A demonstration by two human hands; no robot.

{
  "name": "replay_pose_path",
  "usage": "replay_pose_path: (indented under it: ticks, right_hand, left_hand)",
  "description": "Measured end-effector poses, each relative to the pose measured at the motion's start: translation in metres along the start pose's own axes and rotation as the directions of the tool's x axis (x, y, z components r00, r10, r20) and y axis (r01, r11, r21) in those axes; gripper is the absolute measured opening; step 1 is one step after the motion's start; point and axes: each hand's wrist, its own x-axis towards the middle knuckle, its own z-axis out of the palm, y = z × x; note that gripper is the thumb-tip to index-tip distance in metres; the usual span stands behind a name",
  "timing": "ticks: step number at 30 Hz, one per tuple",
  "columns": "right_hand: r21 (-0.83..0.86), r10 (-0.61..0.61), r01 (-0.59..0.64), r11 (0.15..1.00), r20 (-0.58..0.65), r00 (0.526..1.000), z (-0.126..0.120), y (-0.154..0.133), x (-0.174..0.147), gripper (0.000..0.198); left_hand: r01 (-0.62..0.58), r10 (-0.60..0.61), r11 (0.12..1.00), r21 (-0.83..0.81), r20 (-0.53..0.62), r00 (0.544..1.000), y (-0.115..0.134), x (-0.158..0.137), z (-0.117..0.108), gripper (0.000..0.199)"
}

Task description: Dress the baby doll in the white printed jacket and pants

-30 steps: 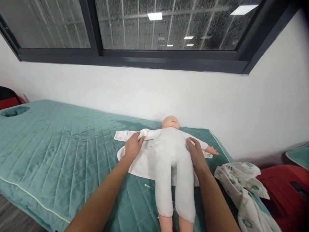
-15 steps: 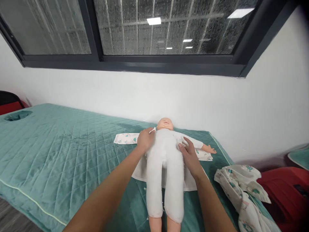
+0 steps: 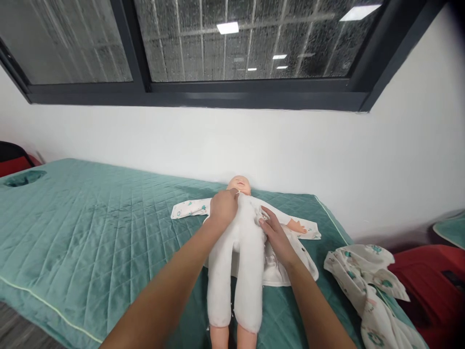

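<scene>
A baby doll with a white cloth body lies face up on the bed, head toward the wall. Under it is a white baby top with a green print, its sleeves spread to both sides. My left hand is closed at the doll's upper chest, below the chin, pinching a thin white bit that looks like the top's edge or tie. At the doll's other side my right hand presses thumb and fingers against the torso, with bunched printed cloth by the fingertips. The doll's arm on that side rests over a sleeve.
A green quilted cover lies over the bed, which has a round hole at the far left. Folded printed clothing lies on the right edge, beside a red chair. White wall and a dark window frame stand behind.
The doll has shifted left over the baby top, so more of the top shows on the right. My right hand has moved left with it; my left hand has come in over the chest.
</scene>
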Motion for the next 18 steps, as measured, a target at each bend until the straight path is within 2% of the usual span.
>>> replay_pose_path:
  ticks: [6,9,11,13,15,18]
  right_hand:
    - [-0.014,0.037,-0.037,0.999,0.05,0.998,0.004,0.001,-0.003,0.071]
    - [-0.007,0.048,-0.047,0.999,0.058,0.997,0.003,-0.002,-0.005,0.071]
    - [-0.032,0.039,-0.038,0.999,0.054,0.998,0.003,-0.004,-0.006,0.072]
    - [-0.074,0.021,-0.018,0.997,0.045,0.999,0.002,-0.005,-0.006,0.073]
    - [-0.1,0.017,-0.012,0.995,0.045,0.999,0.001,-0.005,-0.006,0.073]
    - [-0.081,0.017,-0.013,0.997,0.054,0.998,0.001,-0.003,-0.006,0.073]
  left_hand:
    - [-0.056,0.049,0.992,0.113,0.062,0.997,0.027,-0.018,-0.001,0.025]
    - [-0.098,0.085,0.984,0.149,0.09,0.992,0.038,-0.041,-0.011,0.022]
    - [-0.164,0.151,0.976,0.146,0.097,0.984,0.04,-0.063,-0.019,0.023]
    - [-0.259,0.253,0.961,0.096,0.07,0.965,0.037,-0.088,-0.026,0.025]
    - [-0.338,0.339,0.94,0.047,-0.009,0.941,0.029,-0.114,-0.03,0.029]
    - [-0.346,0.347,0.938,0.032,-0.129,0.929,0.011,-0.145,-0.028,0.033]
